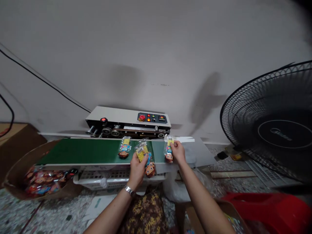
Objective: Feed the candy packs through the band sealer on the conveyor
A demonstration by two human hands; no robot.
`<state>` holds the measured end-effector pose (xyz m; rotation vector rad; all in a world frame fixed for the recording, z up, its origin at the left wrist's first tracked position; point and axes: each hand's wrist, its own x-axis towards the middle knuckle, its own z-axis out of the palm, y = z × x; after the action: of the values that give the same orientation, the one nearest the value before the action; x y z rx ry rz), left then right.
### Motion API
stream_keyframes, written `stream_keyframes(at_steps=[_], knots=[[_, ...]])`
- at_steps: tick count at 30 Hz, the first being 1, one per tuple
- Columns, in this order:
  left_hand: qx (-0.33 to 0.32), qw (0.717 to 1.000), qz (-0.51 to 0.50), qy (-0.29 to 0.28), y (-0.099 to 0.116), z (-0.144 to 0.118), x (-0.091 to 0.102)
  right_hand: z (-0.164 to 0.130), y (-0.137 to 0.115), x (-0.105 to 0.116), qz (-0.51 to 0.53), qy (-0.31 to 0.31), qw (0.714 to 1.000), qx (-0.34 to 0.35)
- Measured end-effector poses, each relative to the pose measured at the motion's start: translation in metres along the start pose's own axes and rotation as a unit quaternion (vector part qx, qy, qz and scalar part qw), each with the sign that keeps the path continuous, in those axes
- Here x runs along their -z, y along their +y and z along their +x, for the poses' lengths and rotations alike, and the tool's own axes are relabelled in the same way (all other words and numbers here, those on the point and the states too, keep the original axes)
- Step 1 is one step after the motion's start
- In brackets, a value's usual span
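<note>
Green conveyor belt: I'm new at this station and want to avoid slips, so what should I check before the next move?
1. Right hand grips its clear plastic packet with yellow label: ok, pinched at the edge.
2. Left hand secures its bunch of yellow-labelled clear packets: ok, thumb on top.
3. Lone clear packet on the belt lies apart from the bunch: ok, there is a gap.
4. Black control panel has power: ok, lights glow.
5. Small digital display shows the right values: cannot tell, digits too small.
6. Green conveyor belt is running: cannot tell from a still.
</note>
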<state>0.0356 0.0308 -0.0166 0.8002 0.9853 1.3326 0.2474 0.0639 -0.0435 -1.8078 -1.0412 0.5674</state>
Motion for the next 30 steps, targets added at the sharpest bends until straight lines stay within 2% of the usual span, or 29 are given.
stream_keyframes(at_steps=[3, 7, 9, 11, 13, 15, 17, 18, 20, 22, 24, 26, 28, 30], knots=[[0.011, 1.0, -0.011, -0.017, 0.0, -0.002, 0.002, 0.022, 0.007, 0.002, -0.117, 0.018, 0.993, -0.029], [0.027, 0.999, -0.019, -0.021, 0.0, -0.004, 0.0, 0.028, -0.003, -0.019, -0.184, -0.013, 0.983, -0.026], [0.038, 0.999, -0.023, -0.02, 0.0, -0.004, 0.0, 0.025, -0.012, -0.028, -0.203, -0.025, 0.979, -0.005], [0.047, 0.998, -0.029, -0.023, 0.001, -0.003, -0.001, 0.017, -0.022, -0.031, -0.201, -0.01, 0.979, 0.04], [0.05, 0.998, -0.04, -0.026, 0.002, -0.003, -0.003, 0.002, -0.031, -0.03, -0.132, -0.02, 0.987, 0.093], [0.048, 0.997, -0.052, -0.022, 0.003, -0.003, -0.006, -0.019, -0.037, -0.03, 0.002, -0.098, 0.988, 0.12], [0.044, 0.997, -0.059, -0.02, 0.002, -0.003, -0.009, -0.04, -0.04, -0.031, 0.121, -0.188, 0.967, 0.124], [0.045, 0.997, -0.06, -0.022, 0.002, -0.004, -0.011, -0.048, -0.04, -0.031, 0.16, -0.207, 0.957, 0.123], [0.057, 0.996, -0.066, -0.024, 0.0, -0.006, -0.012, -0.054, -0.035, -0.029, 0.203, -0.182, 0.955, 0.117], [0.078, 0.994, -0.074, -0.02, -0.001, -0.008, -0.012, -0.045, -0.026, -0.023, 0.194, -0.118, 0.97, 0.091], [0.1, 0.992, -0.073, -0.017, -0.002, -0.009, -0.009, -0.025, -0.013, -0.012, 0.095, -0.047, 0.993, 0.05], [0.112, 0.991, -0.064, -0.02, -0.002, -0.01, -0.006, -0.003, 0.0, -0.002, -0.033, 0.006, 0.999, 0.012], [0.109, 0.992, -0.052, -0.027, -0.002, -0.011, -0.004, 0.015, 0.01, 0.001, -0.108, 0.025, 0.994, -0.011], [0.103, 0.993, -0.043, -0.031, -0.001, -0.011, -0.003, 0.025, 0.015, -0.003, -0.125, 0.017, 0.992, -0.019]])
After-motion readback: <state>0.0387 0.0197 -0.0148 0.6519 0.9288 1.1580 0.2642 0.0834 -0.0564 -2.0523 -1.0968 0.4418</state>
